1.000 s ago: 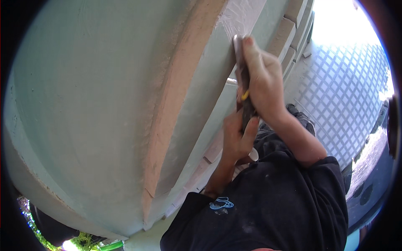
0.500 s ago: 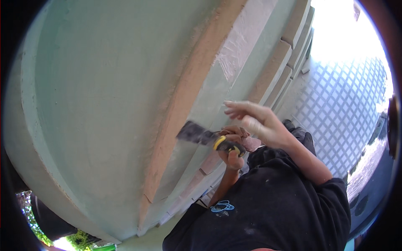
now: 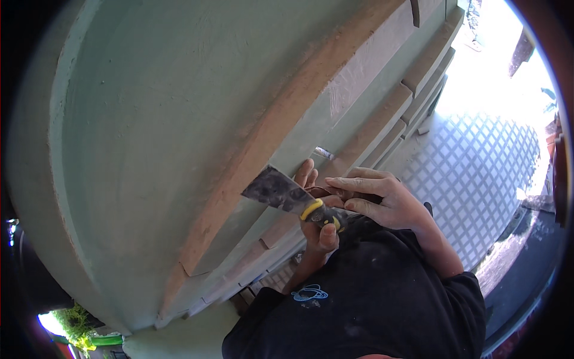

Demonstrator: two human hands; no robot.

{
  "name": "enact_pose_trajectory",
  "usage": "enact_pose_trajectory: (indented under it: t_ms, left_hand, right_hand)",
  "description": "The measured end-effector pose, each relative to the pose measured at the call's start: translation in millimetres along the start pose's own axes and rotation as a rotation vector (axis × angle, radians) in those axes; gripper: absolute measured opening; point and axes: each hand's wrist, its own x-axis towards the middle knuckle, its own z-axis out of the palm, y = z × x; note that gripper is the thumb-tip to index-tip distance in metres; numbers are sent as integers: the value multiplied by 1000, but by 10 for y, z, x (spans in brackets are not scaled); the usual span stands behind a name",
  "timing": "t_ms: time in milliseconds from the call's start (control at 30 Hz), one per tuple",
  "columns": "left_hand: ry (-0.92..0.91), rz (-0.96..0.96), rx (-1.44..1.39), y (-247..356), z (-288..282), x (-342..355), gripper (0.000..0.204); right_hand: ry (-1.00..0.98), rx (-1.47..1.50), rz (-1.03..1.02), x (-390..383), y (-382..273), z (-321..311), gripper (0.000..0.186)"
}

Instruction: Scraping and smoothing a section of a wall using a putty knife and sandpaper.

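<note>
My left hand (image 3: 320, 224) is wrapped round the black and yellow handle of a putty knife (image 3: 278, 190). Its wide blade, smeared with pale residue, points up and left beside the tan raised band (image 3: 266, 140) on the wall. Two left fingertips show above the handle. Close against it is my right hand (image 3: 379, 194), its fingers and thumb bent around a brownish thing at the left palm. The hands hide most of that thing, so I cannot tell its kind.
A pale green wall (image 3: 149, 137) curves across the left. Tan and pinkish brick-like strips (image 3: 382, 119) stand out from it on the right. Beyond lies a floor with a lattice pattern (image 3: 478, 167). A dark curved object (image 3: 526, 263) is at the right edge.
My right hand has come down from above and now meets the left hand. The putty knife has shifted slightly left, and the pinkish lump seen earlier at my left hand is now covered.
</note>
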Motion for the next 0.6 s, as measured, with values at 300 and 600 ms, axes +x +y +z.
enact_pose_trajectory:
  t_ms: [300,600]
  left_hand:
    - [320,96,4,145,-492,-153,56]
    - [920,260,676,517,-1624,-216,41]
  right_hand:
    - [530,-167,-56,-5,-55,-340,35]
    - [967,-330,-333,538,91,-502,36]
